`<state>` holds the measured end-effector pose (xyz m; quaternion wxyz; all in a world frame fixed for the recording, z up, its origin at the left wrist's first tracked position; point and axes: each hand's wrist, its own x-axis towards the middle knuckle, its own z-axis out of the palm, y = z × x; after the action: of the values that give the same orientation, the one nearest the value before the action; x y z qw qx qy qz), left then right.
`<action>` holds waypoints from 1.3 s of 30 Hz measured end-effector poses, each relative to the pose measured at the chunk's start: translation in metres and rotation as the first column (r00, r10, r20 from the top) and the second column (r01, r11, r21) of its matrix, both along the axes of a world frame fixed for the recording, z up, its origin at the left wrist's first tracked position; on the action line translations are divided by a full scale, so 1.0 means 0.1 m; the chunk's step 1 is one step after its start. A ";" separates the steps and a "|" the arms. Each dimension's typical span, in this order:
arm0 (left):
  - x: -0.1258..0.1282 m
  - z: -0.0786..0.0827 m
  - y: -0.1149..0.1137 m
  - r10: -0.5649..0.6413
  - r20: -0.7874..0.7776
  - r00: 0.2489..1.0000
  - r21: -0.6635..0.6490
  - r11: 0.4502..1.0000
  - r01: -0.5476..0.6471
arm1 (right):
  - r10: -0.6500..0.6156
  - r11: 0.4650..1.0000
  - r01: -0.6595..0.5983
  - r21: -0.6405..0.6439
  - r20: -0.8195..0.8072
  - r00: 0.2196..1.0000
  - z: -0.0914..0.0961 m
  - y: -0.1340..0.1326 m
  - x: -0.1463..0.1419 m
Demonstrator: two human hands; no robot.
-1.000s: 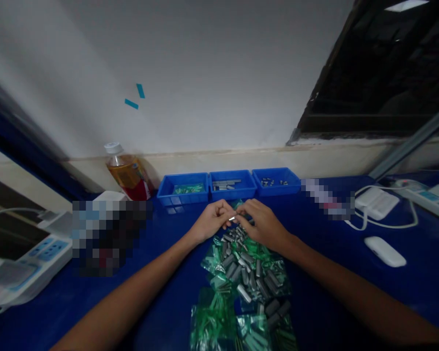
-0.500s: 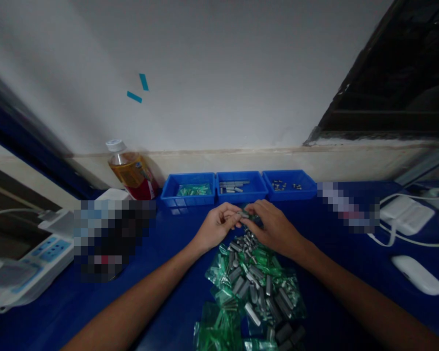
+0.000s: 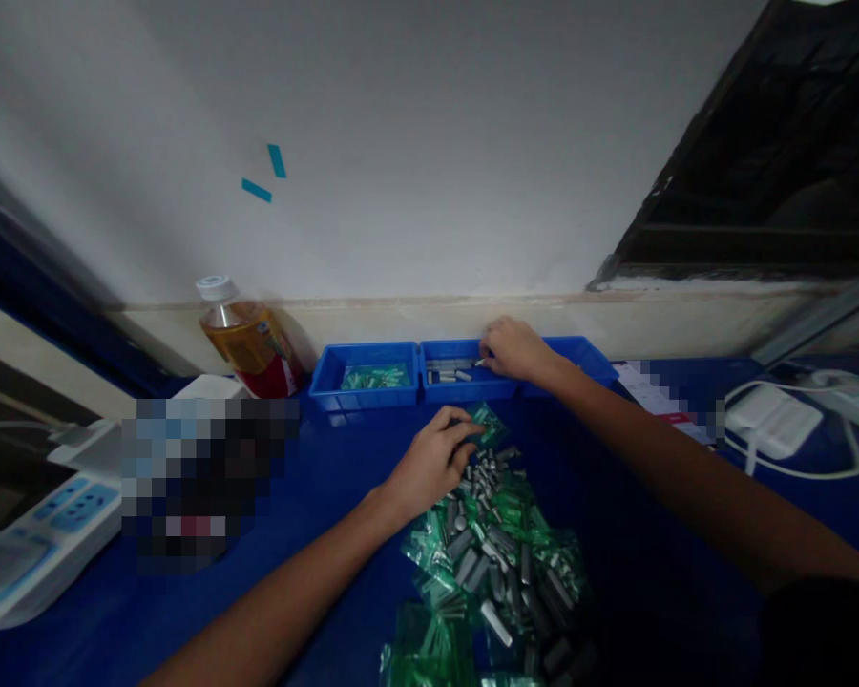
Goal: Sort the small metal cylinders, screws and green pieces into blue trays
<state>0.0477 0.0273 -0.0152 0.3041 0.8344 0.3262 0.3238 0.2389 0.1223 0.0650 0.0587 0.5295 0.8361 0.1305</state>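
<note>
My right hand (image 3: 513, 349) reaches over the right end of the middle blue tray (image 3: 465, 391), its fingers pinched on a small silvery metal piece (image 3: 479, 363). Short metal rods (image 3: 450, 376) lie in that tray. Lower down, my left hand (image 3: 433, 460) rests at the upper left of the heap, fingers apart, fingertips by a small green plastic bag (image 3: 490, 427); I cannot tell whether they touch it. Below it spreads a heap of small metal pieces (image 3: 483, 482), grey blocks (image 3: 515, 572) and green plastic bags (image 3: 429, 634).
The left blue tray (image 3: 319, 386) holds greenish slim pieces; my right forearm partly covers the right blue tray (image 3: 579, 345). A drink bottle (image 3: 250, 339) and a power strip (image 3: 78, 506) stand at left. A white adapter with cable (image 3: 773, 420) lies at right.
My hands were together above the heap around a small metal piece. My right hand has moved up and away to the middle tray; my left hand has opened and dropped slightly.
</note>
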 end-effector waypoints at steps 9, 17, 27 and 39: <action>-0.05 0.10 0.04 -0.080 -0.099 0.992 -0.069 0.995 0.074 | -0.040 0.999 0.041 -0.005 0.079 0.996 -0.07 0.01 -0.19; -0.15 0.18 0.13 -0.261 -0.113 0.959 -0.139 0.960 0.245 | -0.038 0.980 0.091 0.177 -0.282 0.959 0.00 -0.44 -0.14; -0.28 0.28 0.20 -0.288 -0.181 0.940 -0.203 0.947 0.250 | 0.048 0.997 -0.075 -0.002 -0.745 0.666 -0.54 -1.38 -0.16; -0.26 0.22 0.17 -0.129 -0.096 0.987 -0.365 0.927 0.085 | 0.162 0.984 -0.166 0.061 -0.687 0.709 -0.61 -1.33 -0.32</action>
<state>0.0216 0.0442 0.0063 0.4489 0.7989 0.3513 0.1916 0.2073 -0.0103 0.0038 -0.2663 0.4636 0.8420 -0.0728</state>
